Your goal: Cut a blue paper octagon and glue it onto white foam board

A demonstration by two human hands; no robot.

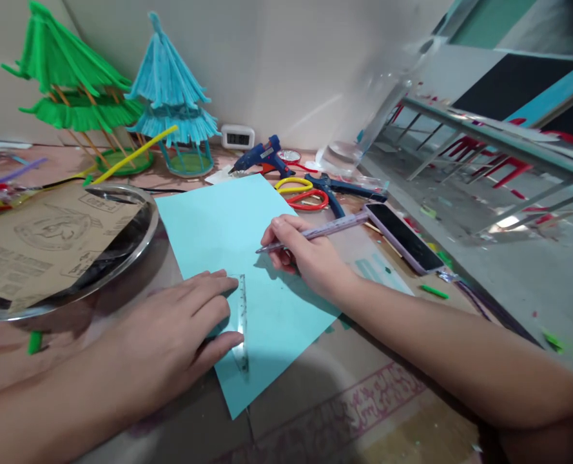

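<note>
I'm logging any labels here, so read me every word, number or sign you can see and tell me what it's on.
Nothing can be read for certain.
Brown printed cardboard sheet in the round metal tray: printed lines and a drawing, too blurred.
Small white digital clock by the wall: digits too small.
Clear plastic ruler under the left hand: marks too fine.
Pink pattern on the table covering: ornamental, unreadable.

Nothing here reads clearly. The brown printed sheet (39,241) left of the left hand (170,328) bears blurred lines, the small digital display (238,137) beyond the right hand (305,258) shows illegible digits (ruler (242,322) marks likewise).
</note>
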